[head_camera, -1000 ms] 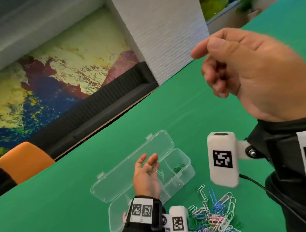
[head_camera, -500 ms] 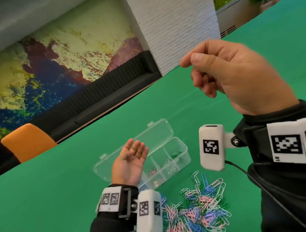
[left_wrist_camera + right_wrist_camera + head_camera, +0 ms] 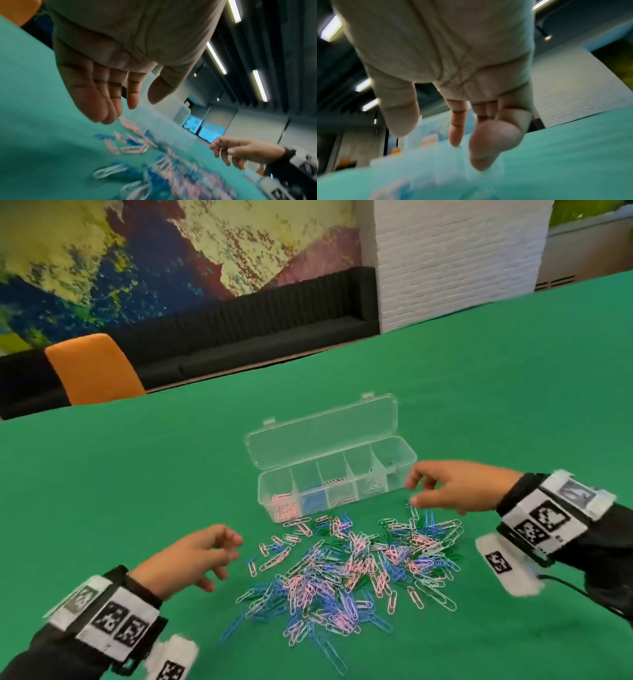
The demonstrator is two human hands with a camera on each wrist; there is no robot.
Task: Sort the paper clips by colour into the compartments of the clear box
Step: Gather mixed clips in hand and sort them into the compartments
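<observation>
A clear box (image 3: 337,474) with its lid folded back lies on the green table, split into several compartments. Pink clips fill its left end (image 3: 283,506), blue ones sit beside them, and a few clips lie in the others. A pile of pink, blue, green and white paper clips (image 3: 349,570) spreads in front of it. My left hand (image 3: 219,549) hovers at the pile's left edge, fingers loosely curled and empty. My right hand (image 3: 416,491) hangs just right of the box's right end, above the pile, fingers relaxed and empty. The left wrist view shows the left hand (image 3: 133,97) with nothing in it.
The green table (image 3: 137,491) runs wide to the left and behind the box. An orange chair (image 3: 94,368) and a black bench (image 3: 257,330) stand beyond its far edge. A white brick pillar (image 3: 452,258) rises at the back right.
The head view has swung down and levelled. My right hand dropped from high near the camera to beside the box. My left hand left the box and came back to the pile's left side.
</observation>
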